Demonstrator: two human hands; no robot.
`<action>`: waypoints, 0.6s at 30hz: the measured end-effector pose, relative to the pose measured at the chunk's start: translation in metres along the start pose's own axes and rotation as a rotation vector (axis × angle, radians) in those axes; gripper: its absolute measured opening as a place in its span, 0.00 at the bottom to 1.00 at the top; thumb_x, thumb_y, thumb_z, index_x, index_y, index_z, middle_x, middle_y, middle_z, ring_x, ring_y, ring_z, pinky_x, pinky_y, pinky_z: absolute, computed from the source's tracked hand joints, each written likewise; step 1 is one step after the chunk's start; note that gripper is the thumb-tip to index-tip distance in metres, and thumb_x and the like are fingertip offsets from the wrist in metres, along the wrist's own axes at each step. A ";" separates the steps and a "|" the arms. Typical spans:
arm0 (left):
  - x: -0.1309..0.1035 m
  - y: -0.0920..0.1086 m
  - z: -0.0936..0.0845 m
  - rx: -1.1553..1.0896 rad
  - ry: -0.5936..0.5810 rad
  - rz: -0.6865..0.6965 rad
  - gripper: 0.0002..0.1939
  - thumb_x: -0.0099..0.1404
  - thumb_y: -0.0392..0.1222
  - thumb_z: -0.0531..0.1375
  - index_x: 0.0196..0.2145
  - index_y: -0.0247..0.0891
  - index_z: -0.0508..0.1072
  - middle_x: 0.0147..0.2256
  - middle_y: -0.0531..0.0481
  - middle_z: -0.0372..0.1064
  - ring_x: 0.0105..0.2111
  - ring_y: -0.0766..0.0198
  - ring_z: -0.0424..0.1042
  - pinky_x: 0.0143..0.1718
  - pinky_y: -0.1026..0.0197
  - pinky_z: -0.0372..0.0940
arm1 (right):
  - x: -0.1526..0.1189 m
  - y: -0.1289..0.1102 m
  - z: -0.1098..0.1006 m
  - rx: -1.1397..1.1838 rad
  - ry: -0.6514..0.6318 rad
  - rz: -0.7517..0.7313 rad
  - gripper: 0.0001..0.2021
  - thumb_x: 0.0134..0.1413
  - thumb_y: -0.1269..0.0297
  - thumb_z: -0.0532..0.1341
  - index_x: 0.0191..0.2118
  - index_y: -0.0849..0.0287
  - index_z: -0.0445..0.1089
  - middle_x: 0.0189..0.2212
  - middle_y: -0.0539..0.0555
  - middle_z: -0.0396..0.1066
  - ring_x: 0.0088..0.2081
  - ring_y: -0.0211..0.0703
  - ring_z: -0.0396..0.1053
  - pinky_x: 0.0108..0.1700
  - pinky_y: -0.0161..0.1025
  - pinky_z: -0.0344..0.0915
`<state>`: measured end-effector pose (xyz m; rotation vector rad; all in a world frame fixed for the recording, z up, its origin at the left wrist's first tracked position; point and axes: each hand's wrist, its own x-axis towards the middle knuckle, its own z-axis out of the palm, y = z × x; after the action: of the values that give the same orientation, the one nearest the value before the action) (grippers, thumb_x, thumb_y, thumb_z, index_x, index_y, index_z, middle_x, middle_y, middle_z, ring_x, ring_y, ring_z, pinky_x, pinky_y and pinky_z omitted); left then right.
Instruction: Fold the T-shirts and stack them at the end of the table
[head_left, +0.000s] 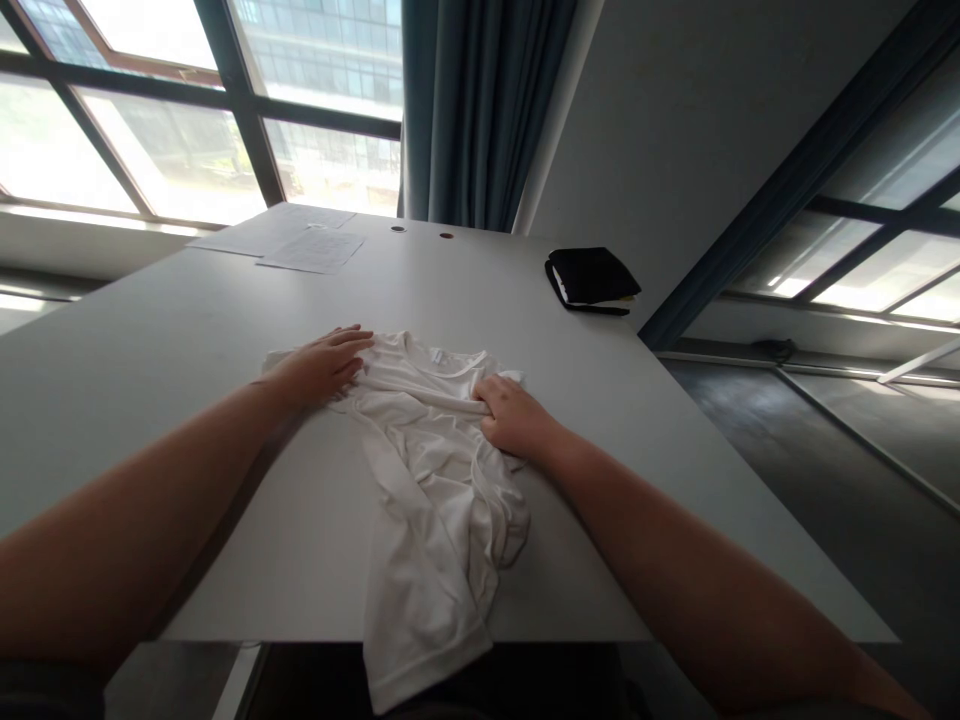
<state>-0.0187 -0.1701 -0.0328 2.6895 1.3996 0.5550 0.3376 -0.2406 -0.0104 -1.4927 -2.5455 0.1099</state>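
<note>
A wrinkled white shirt (pixel 431 480) lies on the white table (pixel 247 540), its neckline toward the far side and its lower end hanging over the near edge. My left hand (pixel 322 367) rests flat on the shirt's left sleeve area, fingers stretched out to the right. On the other side, my right hand (pixel 514 413) has its fingers curled around a fold of the shirt near the right shoulder. A small label shows inside the collar, between the hands.
A black folder or case (pixel 592 278) lies at the table's far right. Sheets of paper (pixel 311 248) are at the far left. Two round holes sit near the back edge, before a blue curtain (pixel 487 110) and windows.
</note>
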 end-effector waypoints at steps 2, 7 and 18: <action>0.001 0.010 -0.002 -0.029 -0.048 0.029 0.34 0.74 0.61 0.44 0.67 0.39 0.66 0.68 0.43 0.62 0.66 0.52 0.62 0.69 0.51 0.54 | 0.000 0.002 0.002 0.060 0.118 -0.063 0.21 0.46 0.77 0.58 0.48 0.62 0.72 0.52 0.63 0.72 0.54 0.52 0.67 0.58 0.42 0.60; 0.002 0.024 -0.003 -0.036 -0.153 0.114 0.26 0.72 0.59 0.51 0.54 0.44 0.77 0.58 0.45 0.72 0.56 0.53 0.72 0.62 0.55 0.62 | 0.000 0.002 -0.003 0.211 0.077 -0.141 0.11 0.59 0.72 0.59 0.45 0.60 0.75 0.43 0.58 0.77 0.48 0.48 0.72 0.53 0.39 0.62; 0.006 0.029 -0.010 0.047 -0.181 0.083 0.21 0.73 0.55 0.48 0.35 0.41 0.74 0.38 0.46 0.75 0.38 0.57 0.73 0.42 0.58 0.64 | -0.001 -0.011 -0.016 0.002 -0.167 -0.080 0.11 0.69 0.62 0.59 0.43 0.64 0.76 0.44 0.62 0.78 0.46 0.48 0.73 0.47 0.38 0.59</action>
<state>0.0043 -0.1834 -0.0154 2.7640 1.2755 0.2777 0.3316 -0.2472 0.0073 -1.4347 -2.7298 0.2347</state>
